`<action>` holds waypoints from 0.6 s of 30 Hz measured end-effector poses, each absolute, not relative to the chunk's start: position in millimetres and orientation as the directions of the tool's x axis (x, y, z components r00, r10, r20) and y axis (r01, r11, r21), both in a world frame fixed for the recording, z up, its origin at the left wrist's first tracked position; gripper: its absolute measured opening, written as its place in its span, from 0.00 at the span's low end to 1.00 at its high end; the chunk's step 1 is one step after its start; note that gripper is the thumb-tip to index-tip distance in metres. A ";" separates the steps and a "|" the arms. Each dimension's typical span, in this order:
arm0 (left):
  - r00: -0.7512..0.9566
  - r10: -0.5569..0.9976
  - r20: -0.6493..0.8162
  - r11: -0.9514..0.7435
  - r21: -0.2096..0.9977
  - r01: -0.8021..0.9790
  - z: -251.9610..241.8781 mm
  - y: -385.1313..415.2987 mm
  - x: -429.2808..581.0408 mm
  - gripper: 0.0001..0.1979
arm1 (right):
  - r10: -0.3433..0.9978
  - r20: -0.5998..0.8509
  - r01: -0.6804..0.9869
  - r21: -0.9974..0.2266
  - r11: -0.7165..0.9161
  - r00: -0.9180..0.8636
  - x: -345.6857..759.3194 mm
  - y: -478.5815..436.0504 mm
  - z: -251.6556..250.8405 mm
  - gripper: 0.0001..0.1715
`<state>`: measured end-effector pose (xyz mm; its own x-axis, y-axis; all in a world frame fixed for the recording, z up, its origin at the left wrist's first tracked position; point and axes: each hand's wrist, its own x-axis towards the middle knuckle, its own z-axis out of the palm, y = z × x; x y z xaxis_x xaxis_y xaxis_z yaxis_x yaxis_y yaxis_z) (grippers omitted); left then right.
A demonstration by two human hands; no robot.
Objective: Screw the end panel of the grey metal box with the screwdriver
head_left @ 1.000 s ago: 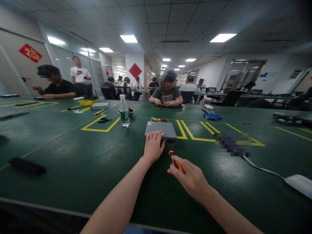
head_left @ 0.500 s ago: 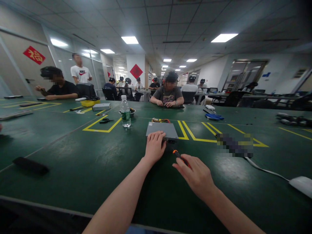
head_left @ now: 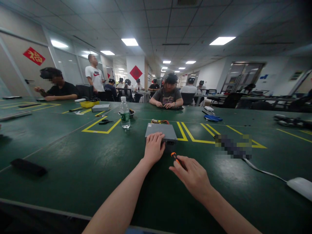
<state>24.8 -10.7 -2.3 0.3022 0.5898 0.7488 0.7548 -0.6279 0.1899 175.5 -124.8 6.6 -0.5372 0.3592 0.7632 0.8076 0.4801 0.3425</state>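
Note:
A grey metal computer power supply (head_left: 168,130) lies on the green table straight ahead, a dark socket on its near side. Bundled coloured wires (head_left: 159,122) show behind its far edge. My left hand (head_left: 154,148) grips its near left part, fingers over the top and thumb down the near side. Between the thumb and fingers of my right hand (head_left: 192,174) is an orange and black screwdriver (head_left: 174,156), pointing toward the socket side. Its shaft is too faint to make out, so I cannot tell whether the tip touches the case.
A water bottle (head_left: 125,113) stands left of the power supply, a metal bowl (head_left: 132,113) behind it. A black object (head_left: 28,166) lies at left. At right are a blurred dark item (head_left: 231,147) and a white cable (head_left: 264,174). A co-worker (head_left: 168,94) sits opposite.
My right hand and the screwdriver have shifted slightly left. My left hand keeps its place on the power supply. The standing person in the white shirt has moved to the right.

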 end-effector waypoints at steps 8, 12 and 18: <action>0.306 0.591 0.746 -0.628 0.188 0.755 -2.4 -10.6 25.2 0.16 | 0.332 0.704 0.734 0.392 0.555 -0.627 175.3 -123.9 3.1 0.12; 0.302 0.588 0.751 -0.632 0.193 0.751 -2.9 -10.0 25.1 0.16 | 0.319 0.755 0.775 0.372 0.511 -0.573 174.3 -123.3 7.5 0.07; 0.307 0.583 0.752 -0.634 0.185 0.751 -3.1 -9.6 25.1 0.16 | 0.386 0.735 0.786 0.317 0.530 -0.557 169.1 -126.9 5.5 0.11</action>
